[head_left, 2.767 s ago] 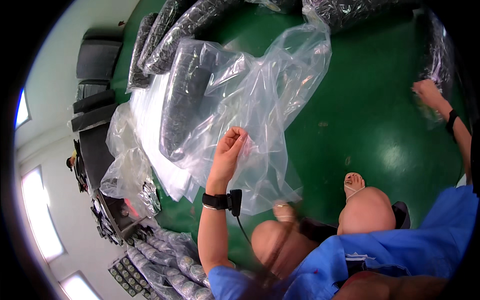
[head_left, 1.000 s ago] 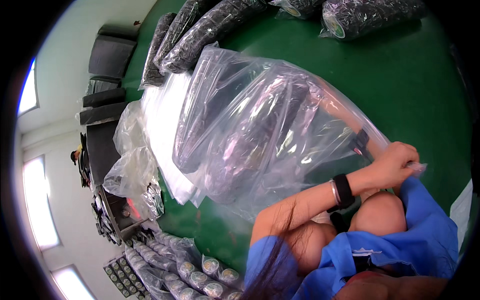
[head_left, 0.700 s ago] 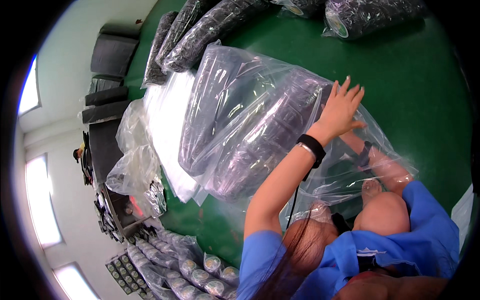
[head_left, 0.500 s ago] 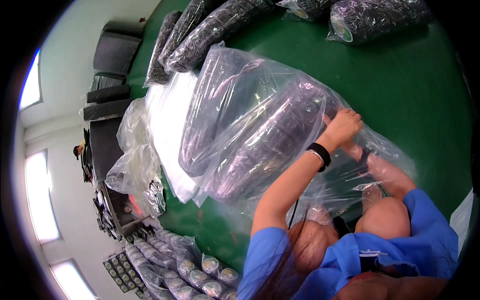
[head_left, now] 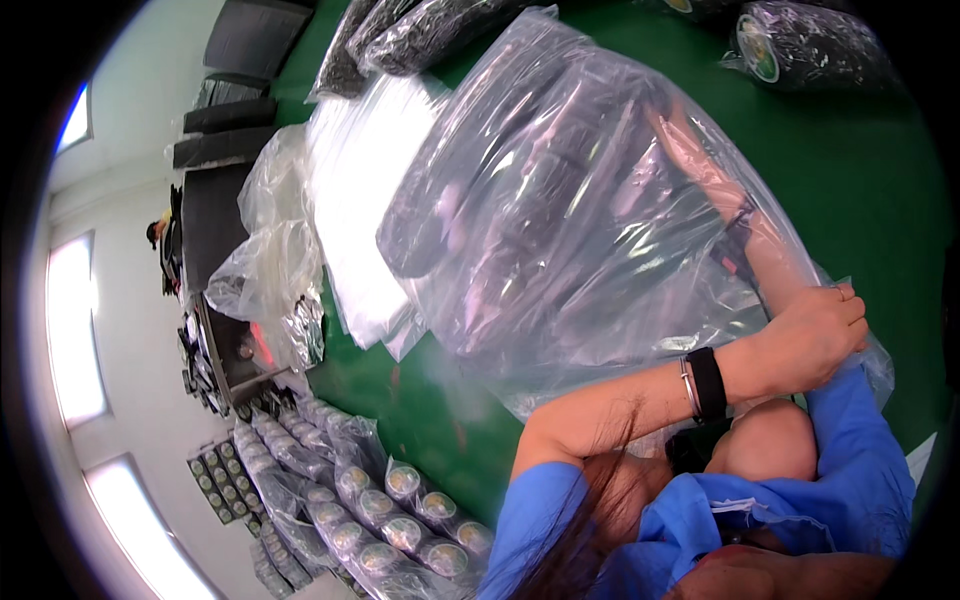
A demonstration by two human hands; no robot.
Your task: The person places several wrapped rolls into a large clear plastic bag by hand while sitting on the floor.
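Observation:
A large clear plastic bag (head_left: pixel 640 290) is spread before me, with dark wrapped rolls (head_left: pixel 530 190) showing through its film. My left hand (head_left: pixel 812 338), with a black band at the wrist, is closed on the bag's edge near my right elbow. Inside the bag, my right arm stretches far forward along its right side. Through the creased film my right hand (head_left: pixel 672 130) appears beside the dark rolls; its fingers are too blurred to read.
White sheets (head_left: pixel 365 190) lie left of the bag on the green floor (head_left: pixel 430 400). Crumpled clear plastic (head_left: pixel 270 240) sits beyond them. Several bagged black rolls (head_left: pixel 440 35) lie at the far side, another (head_left: pixel 815 45) far right. Stacked wrapped rolls (head_left: pixel 400 530) stand near left.
My right arm has pushed deeper into the bag, toward its far end. My left hand has moved nearer and rightward, pulling the bag's edge up over the right arm.

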